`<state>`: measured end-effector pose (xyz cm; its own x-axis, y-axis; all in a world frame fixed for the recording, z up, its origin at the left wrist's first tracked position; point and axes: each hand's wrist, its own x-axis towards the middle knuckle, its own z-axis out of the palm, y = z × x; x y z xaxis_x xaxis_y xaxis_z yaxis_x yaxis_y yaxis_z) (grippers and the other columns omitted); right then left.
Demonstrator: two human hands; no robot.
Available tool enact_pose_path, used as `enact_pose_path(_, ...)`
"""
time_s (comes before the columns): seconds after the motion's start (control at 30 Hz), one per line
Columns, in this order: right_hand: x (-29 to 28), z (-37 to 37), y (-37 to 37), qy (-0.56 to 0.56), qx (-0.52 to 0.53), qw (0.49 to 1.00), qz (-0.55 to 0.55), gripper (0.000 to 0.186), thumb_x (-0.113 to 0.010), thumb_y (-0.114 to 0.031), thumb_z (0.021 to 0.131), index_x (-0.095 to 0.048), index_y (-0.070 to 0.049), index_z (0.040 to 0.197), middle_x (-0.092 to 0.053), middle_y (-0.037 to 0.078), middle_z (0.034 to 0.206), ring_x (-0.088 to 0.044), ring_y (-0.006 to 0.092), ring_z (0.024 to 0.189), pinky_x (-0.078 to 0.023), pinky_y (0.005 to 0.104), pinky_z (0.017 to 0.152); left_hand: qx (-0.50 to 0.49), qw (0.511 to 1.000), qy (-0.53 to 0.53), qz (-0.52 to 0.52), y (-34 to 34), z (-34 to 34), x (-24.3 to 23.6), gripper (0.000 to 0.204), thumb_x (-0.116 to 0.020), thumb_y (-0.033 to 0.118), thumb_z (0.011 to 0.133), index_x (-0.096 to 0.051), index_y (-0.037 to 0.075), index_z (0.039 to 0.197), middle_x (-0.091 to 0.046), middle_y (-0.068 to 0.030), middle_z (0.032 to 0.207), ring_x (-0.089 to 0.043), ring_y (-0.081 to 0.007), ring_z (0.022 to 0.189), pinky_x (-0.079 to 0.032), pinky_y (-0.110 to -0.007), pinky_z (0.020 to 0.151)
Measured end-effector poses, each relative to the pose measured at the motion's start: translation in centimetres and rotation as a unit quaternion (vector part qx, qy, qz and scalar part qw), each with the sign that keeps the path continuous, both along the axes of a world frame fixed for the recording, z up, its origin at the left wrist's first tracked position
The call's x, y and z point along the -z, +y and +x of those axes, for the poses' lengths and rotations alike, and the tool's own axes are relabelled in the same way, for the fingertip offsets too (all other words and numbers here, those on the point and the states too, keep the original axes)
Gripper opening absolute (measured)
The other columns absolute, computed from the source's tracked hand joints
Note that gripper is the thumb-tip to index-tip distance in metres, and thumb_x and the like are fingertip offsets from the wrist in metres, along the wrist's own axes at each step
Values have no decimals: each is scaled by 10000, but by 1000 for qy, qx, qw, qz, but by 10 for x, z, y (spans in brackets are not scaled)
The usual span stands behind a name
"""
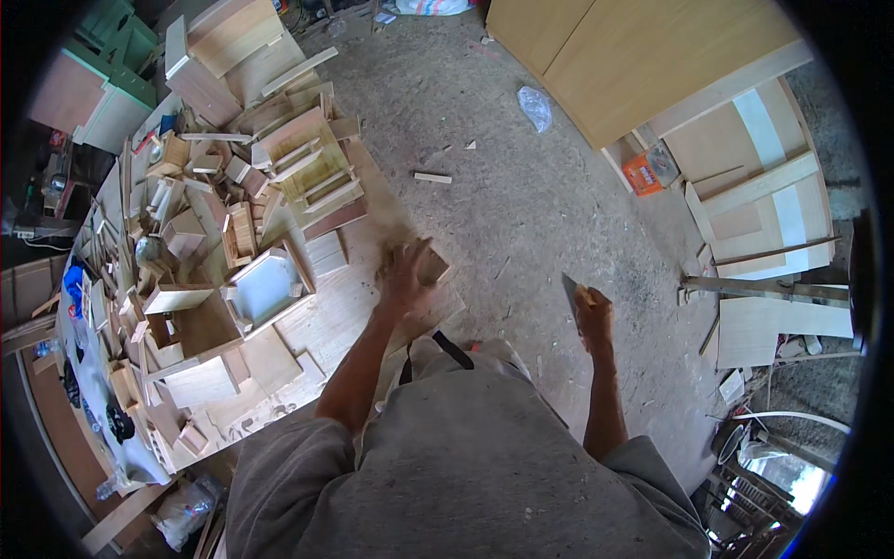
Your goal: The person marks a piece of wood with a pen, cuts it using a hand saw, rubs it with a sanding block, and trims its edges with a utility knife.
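My left hand is at the right edge of the wood-strewn worktop, its fingers partly smeared by motion. Against its thumb side is a small brown wooden block, which the hand appears to grip. My right hand is held out over the floor on the right, fingers closed round the wooden handle of a hand tool. The tool's flat grey blade points up and to the left; its exact kind cannot be made out. Pale boards lie to the left of my left hand.
A shallow wooden box with a pale blue bottom, an open wooden box and a slatted frame crowd the worktop among offcuts. A wood strip and clear plastic bag lie on the floor. A large cabinet stands far right.
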<state>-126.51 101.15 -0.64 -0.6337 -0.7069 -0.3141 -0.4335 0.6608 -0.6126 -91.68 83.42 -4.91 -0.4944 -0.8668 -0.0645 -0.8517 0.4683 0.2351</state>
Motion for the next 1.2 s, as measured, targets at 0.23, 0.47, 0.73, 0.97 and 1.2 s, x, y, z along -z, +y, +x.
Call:
enact_pose_path(0.23,45,-45,25,-18,35,994,-102,272,-649,-240,905,-659,-4,1038,-515,3,578,-463,93,430,-352,286,366,-112,408,699,577,-21,12,-38,716,-604,315,818,-350,123,1459,-515,-200,1313,-533,-334,1159,-462,-429,956)
enact_pose_path(0.47,24,-68,-46,2,-50,999,16,447,-615,-329,894,-636,69,1098,-693,226,926,-666,246,826,-506,389,708,-254,349,766,477,-2,-9,-47,470,-507,354,914,-531,96,1307,-628,-152,1142,-650,-238,960,-548,-384,817)
enact_pose_path(0.73,1,-156,-170,75,-417,906,-28,416,-665,-237,867,-621,91,1118,-652,126,791,-621,208,689,-508,352,638,-465,613,626,127,21,-59,-23,236,-635,225,909,-619,18,1021,-612,-3,780,-511,-59,659,-424,-254,526)
enact_pose_path(0.97,-30,-205,-336,-14,-478,875,-72,370,-619,-230,854,-655,90,1035,-693,196,895,-655,252,824,-508,372,763,-657,358,663,-18,65,-112,-25,324,-578,339,931,-600,38,813,-480,28,632,-414,-91,540,-342,-281,501)
enact_pose_path(1.2,-88,-137,-503,-83,-523,838,-131,470,-552,-271,902,-588,89,1202,-659,249,1057,-642,302,923,-498,384,825,-663,497,553,-83,27,-138,-10,265,-538,213,885,-618,-22,792,-598,-64,678,-543,-163,637,-446,-353,589)
